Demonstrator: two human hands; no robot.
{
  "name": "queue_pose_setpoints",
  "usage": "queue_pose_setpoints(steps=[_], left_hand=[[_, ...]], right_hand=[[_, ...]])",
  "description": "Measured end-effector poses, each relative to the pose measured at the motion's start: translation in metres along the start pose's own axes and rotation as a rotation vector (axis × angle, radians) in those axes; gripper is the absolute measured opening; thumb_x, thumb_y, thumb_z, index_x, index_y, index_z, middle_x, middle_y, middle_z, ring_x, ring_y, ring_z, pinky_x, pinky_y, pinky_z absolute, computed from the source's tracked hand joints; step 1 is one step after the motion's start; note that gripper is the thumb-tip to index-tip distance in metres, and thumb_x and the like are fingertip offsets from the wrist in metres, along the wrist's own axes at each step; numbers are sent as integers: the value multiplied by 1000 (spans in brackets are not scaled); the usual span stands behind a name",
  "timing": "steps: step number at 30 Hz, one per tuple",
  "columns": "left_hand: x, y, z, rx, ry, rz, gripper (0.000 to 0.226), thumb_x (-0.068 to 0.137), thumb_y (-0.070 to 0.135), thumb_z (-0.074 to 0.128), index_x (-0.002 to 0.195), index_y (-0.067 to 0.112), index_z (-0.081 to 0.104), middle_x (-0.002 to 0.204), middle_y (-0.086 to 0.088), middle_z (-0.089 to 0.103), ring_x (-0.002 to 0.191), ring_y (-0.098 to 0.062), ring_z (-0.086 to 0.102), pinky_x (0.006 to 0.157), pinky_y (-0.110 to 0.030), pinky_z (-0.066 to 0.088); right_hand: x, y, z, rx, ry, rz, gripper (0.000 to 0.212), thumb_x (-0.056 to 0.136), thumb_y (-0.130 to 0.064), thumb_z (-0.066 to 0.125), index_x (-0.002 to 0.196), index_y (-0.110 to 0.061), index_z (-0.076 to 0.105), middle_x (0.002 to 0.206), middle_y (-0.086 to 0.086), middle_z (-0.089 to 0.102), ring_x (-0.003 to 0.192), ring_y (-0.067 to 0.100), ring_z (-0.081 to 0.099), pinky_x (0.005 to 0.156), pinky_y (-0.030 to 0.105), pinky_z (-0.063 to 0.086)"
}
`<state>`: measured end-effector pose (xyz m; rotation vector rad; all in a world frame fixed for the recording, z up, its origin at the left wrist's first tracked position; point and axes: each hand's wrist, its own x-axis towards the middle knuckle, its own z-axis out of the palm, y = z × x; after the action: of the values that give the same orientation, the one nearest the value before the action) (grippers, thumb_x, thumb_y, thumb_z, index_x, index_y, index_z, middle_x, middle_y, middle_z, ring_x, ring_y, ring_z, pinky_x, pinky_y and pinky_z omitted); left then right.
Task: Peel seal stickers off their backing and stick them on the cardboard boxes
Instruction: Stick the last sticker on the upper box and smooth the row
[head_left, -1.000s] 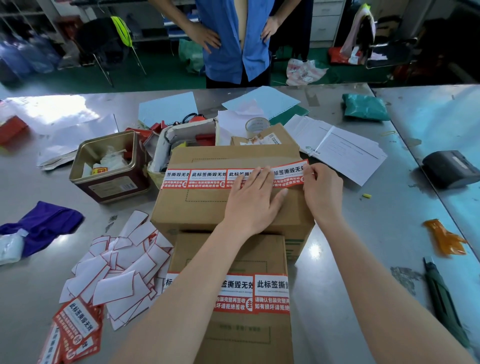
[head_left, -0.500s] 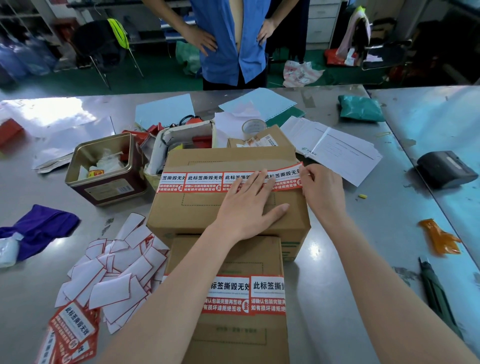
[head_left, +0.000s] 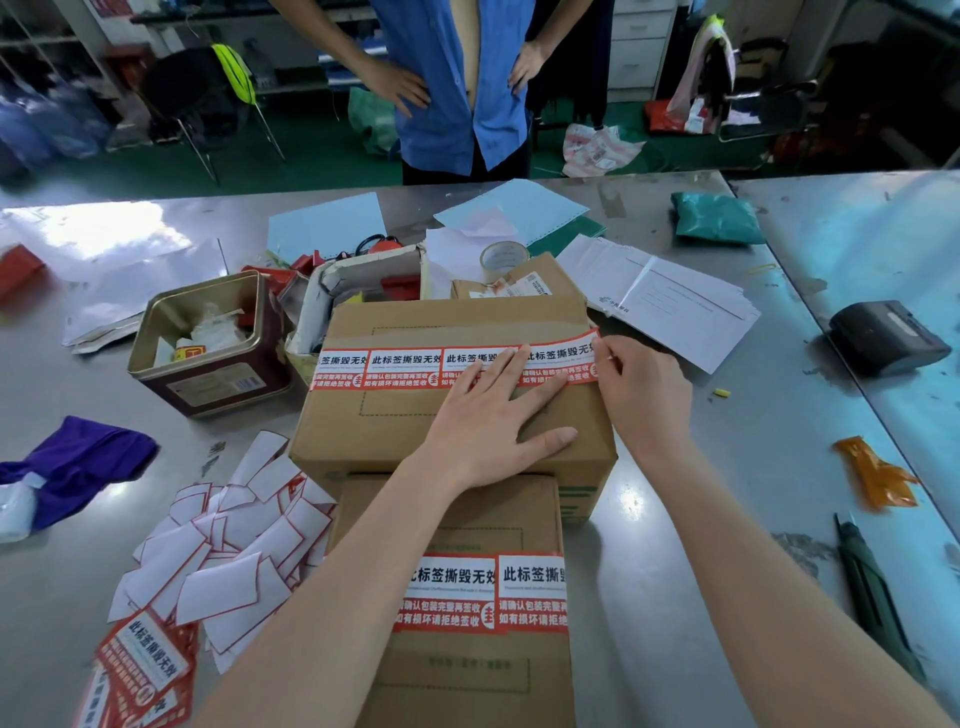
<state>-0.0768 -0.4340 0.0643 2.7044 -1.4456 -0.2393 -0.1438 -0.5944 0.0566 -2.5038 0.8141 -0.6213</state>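
Head view: a large cardboard box (head_left: 415, 415) sits mid-bench, with a row of red-and-white seal stickers (head_left: 405, 366) across its top. The left hand (head_left: 488, 415) lies flat with fingers spread, pressing on the box and the row's right part. The right hand (head_left: 644, 395), at 3 o'clock of the box, has a narrow grip pinching the end sticker (head_left: 563, 356) at the right edge. A second stickered box (head_left: 467, 670) lies at 6 o'clock. Peeled backing papers (head_left: 223, 551) and unused sticker sheets (head_left: 140, 670) lie at 8 o'clock on the steel bench (head_left: 701, 571).
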Motion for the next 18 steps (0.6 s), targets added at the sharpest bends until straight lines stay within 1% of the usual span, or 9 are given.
queue_pose_setpoints(steps=[3, 7, 12, 15, 18], left_hand=[[1, 0, -1, 8, -14, 8, 66, 85, 71, 12, 144, 44, 3, 158, -1, -10, 144, -15, -13, 116, -38, -8], [3, 0, -4, 14, -16, 14, 66, 85, 70, 12, 145, 44, 2, 158, -2, -10, 144, -15, -13, 115, -38, -8], [5, 4, -3, 15, -7, 5, 67, 85, 71, 11, 145, 43, 3, 158, -2, -9, 144, -16, -13, 116, -39, -7], [11, 9, -2, 10, 5, 20, 67, 85, 71, 12, 145, 42, 4, 158, -2, -8, 144, -15, -13, 116, -40, -6], [18, 14, -2, 11, 6, 30, 67, 85, 71, 15, 145, 42, 5, 158, -1, -8, 144, -16, -13, 116, -40, -7]], right_hand=[[-1, 0, 1, 0, 15, 19, 33, 98, -34, 37, 81, -13, 57, 75, 3, 63, 67, 25, 46, 58, 29, 32], [-5, 6, 4, 12, 29, 17, 33, 98, -37, 36, 92, -16, 62, 80, 4, 67, 73, 26, 56, 58, 30, 37], [-5, 7, 9, 128, 12, 92, 33, 97, -39, 36, 96, -21, 63, 80, 2, 66, 76, 24, 56, 64, 35, 45], [-5, 7, 9, 164, 11, 106, 31, 97, -37, 38, 93, -22, 64, 75, 0, 64, 73, 22, 54, 62, 32, 42], [-3, 9, 8, 195, -3, 106, 31, 97, -37, 39, 90, -20, 64, 71, -1, 62, 72, 22, 54, 63, 33, 44]])
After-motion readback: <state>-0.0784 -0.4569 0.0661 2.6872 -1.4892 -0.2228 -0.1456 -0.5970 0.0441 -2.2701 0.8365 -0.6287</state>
